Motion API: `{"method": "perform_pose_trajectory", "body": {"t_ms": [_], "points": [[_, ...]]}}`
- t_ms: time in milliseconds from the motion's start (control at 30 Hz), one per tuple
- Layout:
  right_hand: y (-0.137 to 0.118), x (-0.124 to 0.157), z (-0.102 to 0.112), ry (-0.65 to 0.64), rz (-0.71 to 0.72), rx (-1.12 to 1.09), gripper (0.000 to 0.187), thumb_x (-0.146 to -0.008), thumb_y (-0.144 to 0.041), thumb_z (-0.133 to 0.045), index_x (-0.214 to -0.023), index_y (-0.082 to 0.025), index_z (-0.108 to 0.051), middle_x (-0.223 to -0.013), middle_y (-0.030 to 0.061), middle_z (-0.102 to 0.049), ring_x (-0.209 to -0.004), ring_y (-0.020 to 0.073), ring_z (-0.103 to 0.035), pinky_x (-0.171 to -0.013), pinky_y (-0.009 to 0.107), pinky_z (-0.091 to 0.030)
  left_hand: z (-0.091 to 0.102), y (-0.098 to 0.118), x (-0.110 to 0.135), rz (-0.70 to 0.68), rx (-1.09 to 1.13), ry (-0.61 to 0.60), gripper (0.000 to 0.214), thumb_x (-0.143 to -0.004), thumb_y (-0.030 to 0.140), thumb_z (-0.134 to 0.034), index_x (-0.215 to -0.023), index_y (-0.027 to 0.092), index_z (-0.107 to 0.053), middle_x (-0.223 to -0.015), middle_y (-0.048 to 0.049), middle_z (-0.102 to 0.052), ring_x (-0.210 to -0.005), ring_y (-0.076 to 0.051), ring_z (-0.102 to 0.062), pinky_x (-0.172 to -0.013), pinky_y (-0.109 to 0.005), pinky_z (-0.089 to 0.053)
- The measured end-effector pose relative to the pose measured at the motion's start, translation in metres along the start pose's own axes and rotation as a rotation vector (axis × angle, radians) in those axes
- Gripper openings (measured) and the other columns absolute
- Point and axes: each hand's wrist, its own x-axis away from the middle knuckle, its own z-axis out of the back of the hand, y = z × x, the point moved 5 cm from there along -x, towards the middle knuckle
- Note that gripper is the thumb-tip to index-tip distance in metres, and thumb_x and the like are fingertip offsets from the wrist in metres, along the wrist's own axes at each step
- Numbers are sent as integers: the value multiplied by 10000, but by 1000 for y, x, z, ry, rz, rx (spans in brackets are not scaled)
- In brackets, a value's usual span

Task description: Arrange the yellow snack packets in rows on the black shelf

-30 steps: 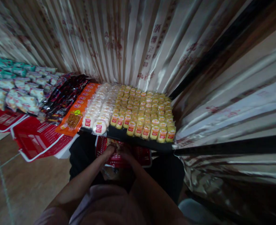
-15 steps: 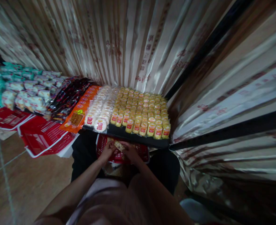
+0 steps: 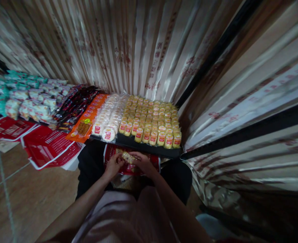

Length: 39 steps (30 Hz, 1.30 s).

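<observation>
While the step appears to be two-handed handling, the left hand (image 3: 114,164) and right hand (image 3: 144,162) grip opposite ends of a small packet (image 3: 128,157) above the red lap basket (image 3: 109,152); the next move likely calls for a light pinch (contents unclear). The packet looks pale, speckled, blocky. Beyond the perforated basket, glossy oblong yellow packs (image 3: 153,137) stand in rows.

Snack (image 3: 128,157): pale yellow, dark-flecked
Shelf (image 3: 149,145): black
Packs (image 3: 152,123) at the shelf's right edge: yellow, labels (image 3: 139,135) red and orange
Discs (image 3: 108,135): white, red labels
Flat bag (image 3: 84,118): orange, row of pale circles, yellow spot
Pouches (image 3: 75,104): black, red
Bundles (image 3: 34,109): white, teal
Baskets (image 3: 49,145): red
Curtain (image 3: 108,44): cream, brownish-red print
</observation>
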Motion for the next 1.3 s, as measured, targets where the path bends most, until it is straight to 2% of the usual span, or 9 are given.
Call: {"method": "perform_pose_trajectory", "body": {"t_ms": [167,333,433,533,667,800,933,1167,1300], "points": [[-8,-1,-2,55,-69,-107,346,-595,-279,-655,-926,-180,-664,-885,18,-688,-812,172,-619,-777,302,-466,6,19,9,-210,-334,89,393,-735,207,-580,-1128,213,-584,-976,-46,-510,-876,-167,-560,-840,-322,-472],[-15,1,-8,86,-123,-149,310,-616,-317,-660,-888,-170,-681,-849,22,-680,-782,159,-607,-745,281,-472,5,45,20,-419,-355,95,500,-775,152,-503,-1269,218,-454,-1234,-88,-434,-1159,-204,-462,-985,-355,-407],[-23,3,-12,79,-96,-190,317,-656,-407,-666,-877,-181,-685,-928,43,-674,-850,172,-609,-744,277,-489,4,51,21,-480,-351,72,391,-809,160,-467,-1189,232,-522,-1208,-76,-486,-1153,-199,-468,-1003,-356,-388],[-29,4,-12,82,-47,-199,396,-685,-471,-654,-962,-189,-658,-981,55,-658,-879,175,-614,-745,286,-505,6,49,17,-453,-307,92,286,-839,253,-482,-1110,210,-565,-1072,-74,-567,-1032,-196,-537,-933,-336,-432],[-28,-4,-11,134,41,-162,533,-622,-388,-712,-1102,-208,-569,-945,48,-649,-862,170,-622,-790,311,-496,4,47,6,-363,-186,82,369,-853,358,-478,-1173,182,-527,-1050,-87,-601,-980,-199,-575,-884,-323,-449],[-29,-11,-10,241,178,-110,510,-644,-335,-662,-1116,-186,-534,-1003,81,-623,-861,165,-614,-847,339,-483,3,52,-4,-271,-61,89,443,-850,356,-480,-1247,162,-458,-1196,-118,-572,-1107,-220,-537,-957,-343,-398],[-39,-10,-12,299,292,-32,426,-701,-283,-587,-1115,-194,-539,-1147,104,-576,-1020,180,-578,-899,333,-468,1,62,-17,-211,-12,51,445,-867,333,-447,-1267,151,-376,-1073,-114,-632,-952,-205,-615,-847,-330,-458],[-50,-9,-15,249,408,101,368,-756,-204,-508,-1116,-215,-581,-1238,74,-522,-1110,184,-535,-938,319,-466,-4,84,-43,-327,-173,155,347,-878,288,-411,-1178,127,-475,-1144,-146,-559,-1075,-235,-538,-925,-378,-415],[-48,-14,-14,234,458,108,379,-768,-184,-501,-1138,-221,-570,-1260,73,-500,-1154,179,-502,-985,332,-440,-10,89,-49,-274,-310,192,375,-891,295,-392,-1213,129,-489,-1105,-142,-528,-1012,-231,-559,-847,-341,-455]]}}
